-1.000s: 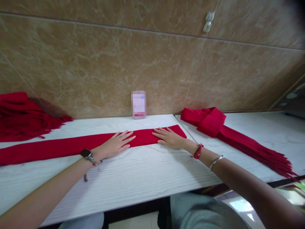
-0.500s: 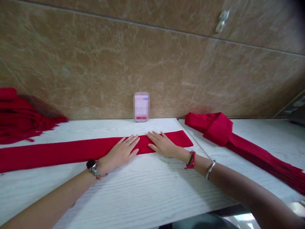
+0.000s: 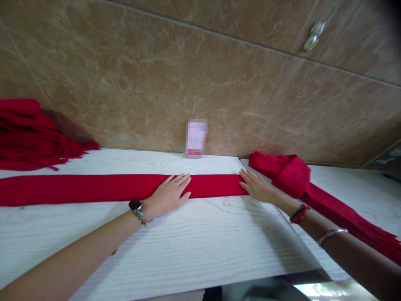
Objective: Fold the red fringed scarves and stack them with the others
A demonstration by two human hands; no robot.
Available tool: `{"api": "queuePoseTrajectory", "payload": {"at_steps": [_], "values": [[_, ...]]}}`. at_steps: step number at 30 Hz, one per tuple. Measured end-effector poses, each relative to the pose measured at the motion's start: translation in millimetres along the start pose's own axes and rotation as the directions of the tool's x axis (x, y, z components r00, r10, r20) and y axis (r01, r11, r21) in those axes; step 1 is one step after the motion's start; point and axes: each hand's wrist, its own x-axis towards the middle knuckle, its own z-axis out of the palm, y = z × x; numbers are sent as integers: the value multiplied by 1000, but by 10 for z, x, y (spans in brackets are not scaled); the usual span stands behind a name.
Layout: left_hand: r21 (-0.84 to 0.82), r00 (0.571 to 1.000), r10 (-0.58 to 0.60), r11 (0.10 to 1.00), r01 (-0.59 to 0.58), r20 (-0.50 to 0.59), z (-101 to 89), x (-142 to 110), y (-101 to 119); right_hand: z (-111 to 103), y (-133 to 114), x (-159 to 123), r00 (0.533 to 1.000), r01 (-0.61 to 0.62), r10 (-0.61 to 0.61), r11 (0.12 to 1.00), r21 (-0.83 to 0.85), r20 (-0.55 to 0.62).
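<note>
A long red scarf (image 3: 94,187), folded into a narrow strip, lies flat across the white wood-grain table. My left hand (image 3: 171,191) rests palm down on the strip near the middle of the view, fingers stretched out, with a ring on one finger and a watch at the wrist. At the strip's right end lies my right hand (image 3: 258,187), flat with the fingers spread and covering that end. Neither hand grips the cloth.
A heap of red fringed scarves (image 3: 34,138) lies at the back left. Beyond my right hand is a knotted red scarf (image 3: 291,171) with a fringed tail. A phone-like blurred item (image 3: 196,140) leans on the brown marbled wall (image 3: 140,75). The table's front edge shows below.
My right hand has slid right along the strip to its end. My left hand stays on the cloth near the same spot. The camera view has tilted slightly.
</note>
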Motion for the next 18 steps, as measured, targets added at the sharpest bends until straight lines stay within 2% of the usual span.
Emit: {"api": "queuePoseTrajectory", "payload": {"at_steps": [3,6,8,10,12,14,16,18], "values": [[-11,999,-3,1000,2,-38,25,3,30,-263,-360,293,995,11,-3,996,85,-100],[-34,999,-15,999,13,-48,12,-8,62,-450,-959,684,980,142,-101,959,244,-174],[-49,999,-39,998,37,-21,-11,-71,6,-455,-1352,867,970,215,-166,927,307,-178],[-43,995,-100,994,100,18,-48,-235,-150,-366,-1629,953,964,251,-206,918,308,-170],[-9,983,-176,984,177,44,-112,-524,-391,-225,-1746,972,958,266,-224,927,265,-180],[39,961,-271,962,269,55,-201,-914,-692,-89,-1733,965,950,288,-244,925,247,-193],[81,920,-385,922,379,77,-298,-1352,-1033,9,-1655,956,953,278,-233,926,257,-192],[118,859,-507,859,498,69,-383,-1789,-1393,73,-1560,952,955,275,-229,922,274,-187]]}}
